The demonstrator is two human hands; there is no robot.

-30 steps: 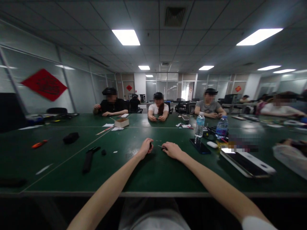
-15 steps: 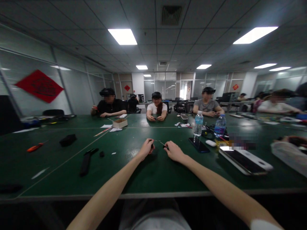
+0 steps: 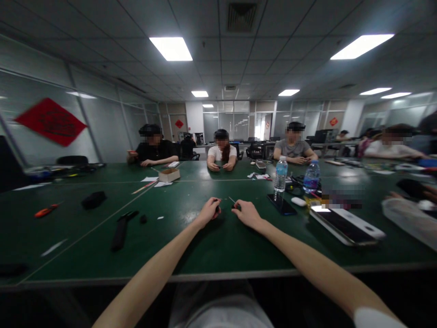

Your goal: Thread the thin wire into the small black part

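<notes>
Over the green table (image 3: 191, 250), my left hand (image 3: 209, 212) is closed, fingers curled round a small dark object (image 3: 217, 208) mostly hidden by them. To its right, my right hand (image 3: 248, 213) pinches a thin screwdriver-like tool. Its slim metal shaft (image 3: 232, 200) points up and left toward my left hand, and the fingers cover most of its dark handle. A gap separates the two hands. Left of them lie a white scrap (image 3: 160, 217), a small black piece (image 3: 143, 219) and a black T-shaped object (image 3: 119, 232).
An orange-handled screwdriver (image 3: 46, 210) and a black block (image 3: 94, 200) lie at left. An open box (image 3: 170, 175) stands farther back. At right are a dark phone (image 3: 282, 204), two bottles (image 3: 280, 175), a white case (image 3: 298, 201) and a large phone (image 3: 344, 226). Several people sit opposite.
The whole view has shifted slightly. Both hands keep nearly the same place and grip; the shaft in my right hand now tilts more steeply.
</notes>
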